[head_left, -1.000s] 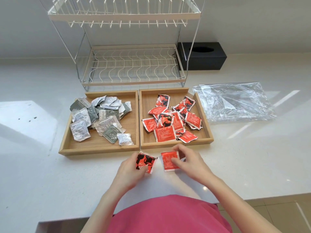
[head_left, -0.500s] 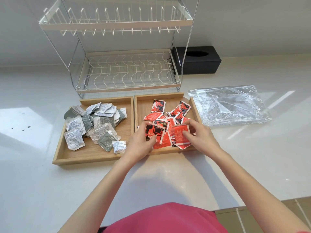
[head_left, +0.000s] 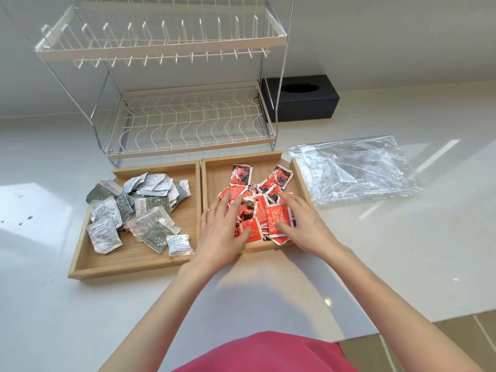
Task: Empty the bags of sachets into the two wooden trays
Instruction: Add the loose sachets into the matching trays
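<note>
Two wooden trays stand side by side on the white counter. The left tray [head_left: 134, 260] holds several grey and white sachets [head_left: 139, 210]. The right tray [head_left: 214, 170] holds a pile of red sachets [head_left: 257, 205]. My left hand [head_left: 222, 232] lies flat on the pile's left side, fingers spread. My right hand [head_left: 303, 224] rests flat on its right side, fingers on a red sachet [head_left: 279, 220]. Neither hand grips anything. Empty clear plastic bags [head_left: 354, 170] lie flat to the right of the trays.
A two-tier white wire dish rack [head_left: 188, 119] stands just behind the trays. A black tissue box [head_left: 303, 99] sits behind the rack's right side. The counter's front edge runs at lower right, with floor tiles [head_left: 429, 339] beyond.
My hands carried two red sachets from the counter in front of the trays into the right tray, let them go and now lie flat on the pile. The head leaned closer.
</note>
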